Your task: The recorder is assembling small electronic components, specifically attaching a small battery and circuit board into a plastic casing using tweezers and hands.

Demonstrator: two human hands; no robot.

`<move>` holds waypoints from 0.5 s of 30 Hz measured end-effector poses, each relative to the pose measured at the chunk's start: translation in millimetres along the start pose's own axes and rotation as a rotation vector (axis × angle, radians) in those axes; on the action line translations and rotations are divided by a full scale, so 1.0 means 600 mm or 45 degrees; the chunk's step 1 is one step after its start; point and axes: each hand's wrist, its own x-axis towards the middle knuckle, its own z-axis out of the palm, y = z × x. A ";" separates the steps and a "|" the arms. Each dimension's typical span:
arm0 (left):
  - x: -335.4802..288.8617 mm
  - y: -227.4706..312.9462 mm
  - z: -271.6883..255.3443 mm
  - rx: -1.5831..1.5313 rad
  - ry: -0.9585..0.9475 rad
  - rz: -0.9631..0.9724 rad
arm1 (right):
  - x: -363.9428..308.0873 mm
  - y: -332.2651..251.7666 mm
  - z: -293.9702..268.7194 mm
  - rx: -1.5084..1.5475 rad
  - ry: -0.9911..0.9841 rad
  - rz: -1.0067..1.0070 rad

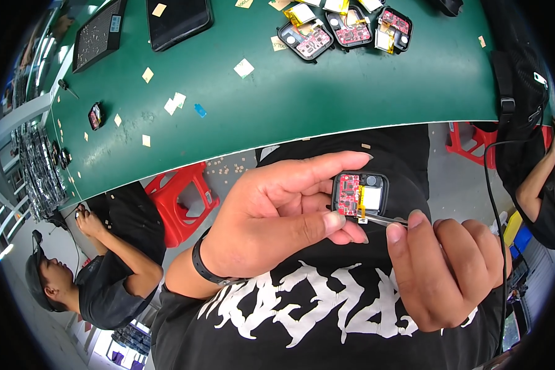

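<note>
My left hand grips a small black device housing in front of my chest, thumb at its lower edge. Inside the housing are a red circuit board and a silver battery with yellow tape along one side. Metal tweezers are pinched in my right hand. Their tips reach the lower edge of the housing, beside a small pale piece below the yellow tape. Whether the tips grip that piece is too small to tell.
Beyond my hands lies a green worktable. Several similar open housings with batteries stand at its far side. A black tray holds small parts at the far left. Paper squares are scattered about. Co-workers sit left and right.
</note>
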 end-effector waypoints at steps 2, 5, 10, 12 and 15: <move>0.000 -0.001 0.000 -0.001 0.002 0.000 | 0.006 0.005 0.002 0.000 -0.005 -0.001; 0.001 0.000 0.002 -0.018 -0.003 -0.003 | 0.022 0.020 0.010 -0.007 0.038 -0.209; 0.000 -0.001 0.003 0.000 0.002 -0.010 | 0.022 0.016 0.011 0.051 0.051 -0.176; 0.000 -0.002 0.002 0.010 -0.004 -0.009 | 0.007 0.008 0.005 0.082 0.022 -0.084; -0.002 -0.002 0.002 0.020 -0.013 -0.022 | 0.013 0.020 0.006 0.132 0.001 -0.087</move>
